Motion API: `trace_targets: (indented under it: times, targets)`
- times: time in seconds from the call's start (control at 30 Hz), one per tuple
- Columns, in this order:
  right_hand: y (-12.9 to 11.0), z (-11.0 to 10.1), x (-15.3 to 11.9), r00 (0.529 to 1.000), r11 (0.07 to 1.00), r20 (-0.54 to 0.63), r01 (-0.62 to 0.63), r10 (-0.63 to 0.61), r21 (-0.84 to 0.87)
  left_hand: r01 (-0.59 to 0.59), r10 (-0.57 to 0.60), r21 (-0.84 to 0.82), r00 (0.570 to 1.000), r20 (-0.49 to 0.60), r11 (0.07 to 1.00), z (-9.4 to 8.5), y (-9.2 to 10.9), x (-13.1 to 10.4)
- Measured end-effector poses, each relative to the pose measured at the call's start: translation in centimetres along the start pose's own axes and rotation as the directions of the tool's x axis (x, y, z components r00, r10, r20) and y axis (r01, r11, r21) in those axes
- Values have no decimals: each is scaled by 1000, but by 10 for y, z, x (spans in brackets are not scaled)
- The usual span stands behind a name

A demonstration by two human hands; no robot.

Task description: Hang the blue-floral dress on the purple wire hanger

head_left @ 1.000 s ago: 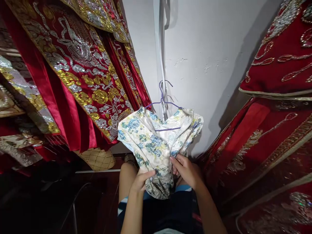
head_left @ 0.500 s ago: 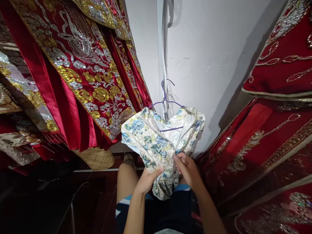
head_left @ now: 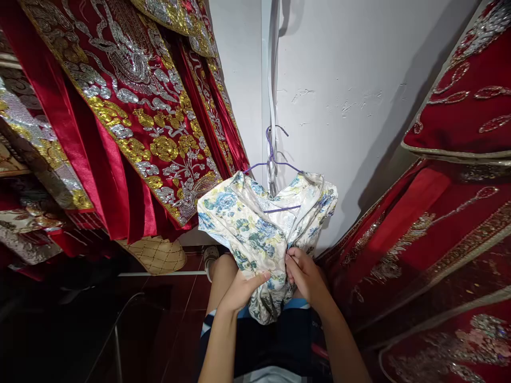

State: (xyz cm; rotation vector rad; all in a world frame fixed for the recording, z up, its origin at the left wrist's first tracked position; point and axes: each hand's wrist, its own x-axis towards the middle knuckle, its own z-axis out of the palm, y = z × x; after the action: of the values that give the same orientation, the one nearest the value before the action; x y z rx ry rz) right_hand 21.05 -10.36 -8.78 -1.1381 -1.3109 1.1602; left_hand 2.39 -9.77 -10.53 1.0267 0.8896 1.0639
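Observation:
A short-sleeved floral garment [head_left: 255, 234], cream with blue and green flowers, hangs on a thin purple hanger [head_left: 272, 159] in front of the wall. My left hand [head_left: 245, 287] grips its lower left side, thumb on top of the cloth and the other fingers hidden behind it. At the front opening, my right hand [head_left: 301, 270] pinches the edge with thumb and curled fingers. Below the hands the cloth is bunched above my lap. The hanger's crossbar shows inside the neckline.
Red garments with gold and silver sequins [head_left: 163, 143] hang at the left. More red beaded garments [head_left: 443, 223] stand close at the right. Behind is a scuffed white wall [head_left: 339, 69] with a vertical white strip [head_left: 271, 80]. A thin metal frame [head_left: 116, 340] is at lower left.
The view has shifted slightly. My left leg has moved a little to the right. Both hands keep nearly the same hold on the garment.

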Motion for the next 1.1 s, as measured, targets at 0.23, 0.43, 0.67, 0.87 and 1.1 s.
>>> trace_targets:
  times: [0.23, 0.43, 0.67, 0.87, 1.1]
  targets:
    - [1, -14, 1, 963, 988, -253, 121, -93, 99, -83, 98, 84, 977, -189, 993, 11, -2, 5]
    - [5, -17, -2, 964, 989, -258, 93, -61, 116, -321, 591, 505, 556, -584, 801, 21, -16, 11]
    - [-2, -1, -9, 993, 990, -111, 64, -51, 126, -401, 564, 621, 822, -82, 674, 59, -13, 0]
    - [-17, -10, 15, 998, 984, -49, -26, 35, 176, -356, 450, 767, 888, 98, 534, 65, -18, 14]
    - [-92, -33, 100, 999, 939, -35, 43, -33, 340, -341, 251, 875, 931, 265, 344, 57, -28, 19]
